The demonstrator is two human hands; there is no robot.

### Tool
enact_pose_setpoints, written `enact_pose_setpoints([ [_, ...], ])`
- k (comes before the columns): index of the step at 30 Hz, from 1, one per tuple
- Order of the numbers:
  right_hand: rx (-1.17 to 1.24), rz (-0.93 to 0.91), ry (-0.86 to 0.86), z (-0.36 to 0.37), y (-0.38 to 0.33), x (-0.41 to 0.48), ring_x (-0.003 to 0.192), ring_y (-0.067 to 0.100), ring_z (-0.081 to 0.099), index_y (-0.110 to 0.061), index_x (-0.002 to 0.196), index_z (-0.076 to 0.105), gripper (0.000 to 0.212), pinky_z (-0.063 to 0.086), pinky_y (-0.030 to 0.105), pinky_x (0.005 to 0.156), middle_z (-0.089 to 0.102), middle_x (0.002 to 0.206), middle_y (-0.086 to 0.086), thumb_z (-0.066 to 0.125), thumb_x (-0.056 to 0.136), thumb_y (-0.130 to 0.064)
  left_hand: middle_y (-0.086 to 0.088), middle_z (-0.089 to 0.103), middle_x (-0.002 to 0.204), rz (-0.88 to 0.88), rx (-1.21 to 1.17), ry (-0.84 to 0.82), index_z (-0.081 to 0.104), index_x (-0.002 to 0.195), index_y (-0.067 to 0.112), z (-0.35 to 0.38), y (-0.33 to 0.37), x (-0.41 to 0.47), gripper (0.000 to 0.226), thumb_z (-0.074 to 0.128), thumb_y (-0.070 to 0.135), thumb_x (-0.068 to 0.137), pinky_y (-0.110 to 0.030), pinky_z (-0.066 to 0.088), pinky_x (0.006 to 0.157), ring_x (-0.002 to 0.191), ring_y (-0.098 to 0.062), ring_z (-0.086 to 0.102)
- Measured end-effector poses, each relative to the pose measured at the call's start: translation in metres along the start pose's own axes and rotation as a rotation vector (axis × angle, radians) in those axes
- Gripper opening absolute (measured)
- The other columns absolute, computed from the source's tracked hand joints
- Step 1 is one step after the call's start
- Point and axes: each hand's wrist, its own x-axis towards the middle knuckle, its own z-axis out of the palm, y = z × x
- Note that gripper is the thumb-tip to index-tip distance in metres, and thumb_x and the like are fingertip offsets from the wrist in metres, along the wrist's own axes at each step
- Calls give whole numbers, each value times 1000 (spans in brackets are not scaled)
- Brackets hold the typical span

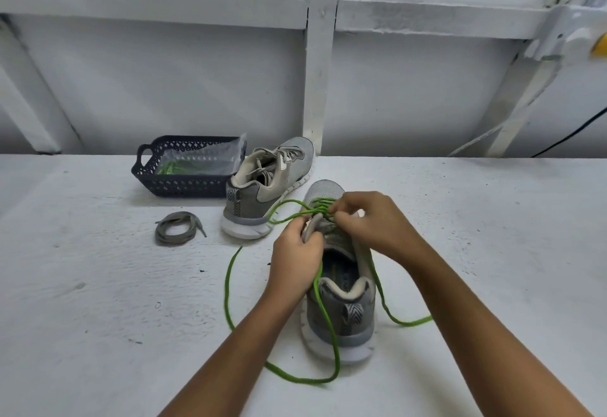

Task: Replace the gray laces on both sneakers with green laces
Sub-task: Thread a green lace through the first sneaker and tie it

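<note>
White tabletop, forearms stretched forward, left grip curled on near sneaker, right grip pinching green lace

Your left hand and right hand cover the upper eyelets of the near sneaker; where the green lace enters is hidden. The bagged laces in the basket blur behind plastic.

You have no lettering, brand or number here that can be read. The insole of the near sneaker carries faint print, too blurred to make out. Its heel tab shows only a chevron pattern.
</note>
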Motion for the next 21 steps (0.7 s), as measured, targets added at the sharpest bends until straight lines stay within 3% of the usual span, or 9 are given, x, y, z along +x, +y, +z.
enact_pose_setpoints([
  [2,201,14,-17,-15,-6,-9,81,22,63,-23,55,63,19,47,31,75,72,80,2,54,68,-32,2,58,79,2,-10,-5,59,89,19,0,1,0,18,48,5,87,-8,35,54,66,-6,48],
  [4,265,7,-91,-32,-11,-16,67,24,54,-21,47,57,24,41,29,67,70,66,5,46,67,-24,6,57,78,3,-18,-7,57,88,25,0,2,-2,22,47,4,87,-4,34,54,64,-1,46],
  [7,294,30,-234,-52,-16,-23,57,16,48,-13,52,49,25,38,33,66,61,51,7,45,75,-20,0,59,85,8,2,-16,55,93,19,0,3,-3,18,46,5,87,-6,34,54,65,-3,47],
  [9,228,54,-179,-50,-17,-21,52,13,52,-11,58,50,36,40,32,63,63,51,7,50,91,-26,6,59,85,7,-4,-17,55,91,26,-1,6,-4,22,46,5,88,-4,35,56,66,2,50],
  [12,-100,32,-12,-32,-17,-13,69,18,61,-10,75,64,37,46,36,68,70,69,5,48,95,-37,17,55,79,-5,-15,-24,48,79,38,-2,8,-5,34,47,5,89,0,35,57,69,5,52],
  [16,-550,-25,-69,0,-11,2,109,28,45,-16,102,70,33,42,39,90,53,113,8,52,91,-42,17,55,80,-10,-2,-29,51,87,34,-2,6,-4,27,48,7,89,-1,35,58,74,-4,51],
  [18,-663,-23,-88,15,-5,7,112,30,41,-13,104,67,35,41,38,89,48,117,9,49,93,-42,20,55,82,-7,-10,-23,51,93,32,-2,7,-4,27,48,5,88,1,36,59,76,0,52],
  [21,-595,-70,-13,25,2,5,107,29,43,-12,101,64,27,39,36,82,49,115,7,48,94,-33,23,50,78,-23,-18,-13,45,83,40,-3,9,-6,37,47,3,88,2,35,59,71,7,49],
])
